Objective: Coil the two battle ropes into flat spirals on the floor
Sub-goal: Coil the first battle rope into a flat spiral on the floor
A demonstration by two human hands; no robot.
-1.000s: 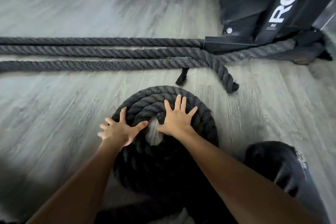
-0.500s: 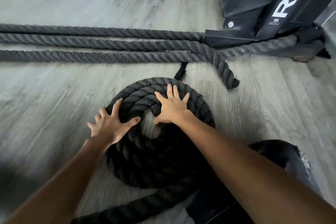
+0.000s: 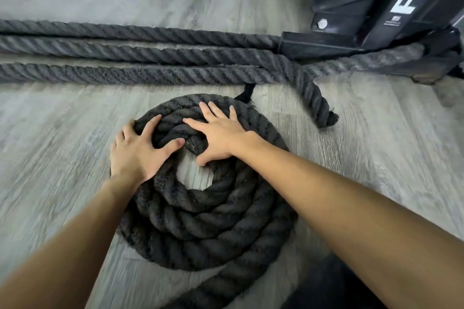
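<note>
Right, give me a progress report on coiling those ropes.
Done: a few turns of the dark rope lie in a flat spiral on the floor, with a gap at the centre. In hand: the left hand and right hand press on the far turns, and a tail runs off toward the bottom edge. Left: the grey rope lengths by the black rack lie straight, uncoiled.

Bare floor lies open left of the coil; straight ropes and rack base block beyond
</note>
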